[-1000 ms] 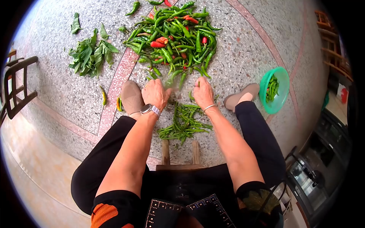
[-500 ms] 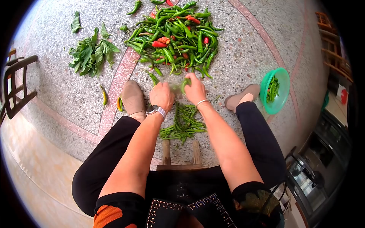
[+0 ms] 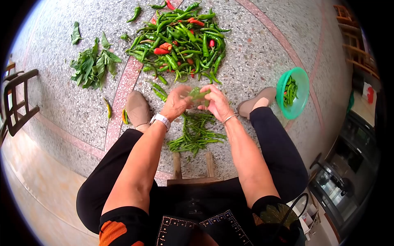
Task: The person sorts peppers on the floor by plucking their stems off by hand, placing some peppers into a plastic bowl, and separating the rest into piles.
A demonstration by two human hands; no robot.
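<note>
My hands are close together over the floor (image 3: 246, 53), between my shoes (image 3: 137, 110), with a few green chillies (image 3: 197, 95) between them. My right hand (image 3: 218, 103) has its fingers and thumb closed on these. My left hand (image 3: 176, 104) reaches in from the other side with its fingers bent, but they are too blurred for me to tell whether they grip or only touch. The blur also hides how many chillies there are; as far as I can make out, their long axis runs roughly left to right, from one hand across to the other.

Straight beyond my hands, on the far side, lies the big pile (image 3: 191, 45), green with some red, its near edge just past my fingertips. The chillies in it point every way. A loose pair (image 3: 159, 92) lies apart from it, just left of my left hand and a little farther off; its long axis slants from far left to near right, the near end toward that hand, which is clearly the nearer of the two.

On the near side, just below my hands, is a heap (image 3: 193, 133) of thin green pieces. The bowl (image 3: 303, 96) stands well to the right, past my right shoe (image 3: 257, 103), so my right hand is nearer to it.
</note>
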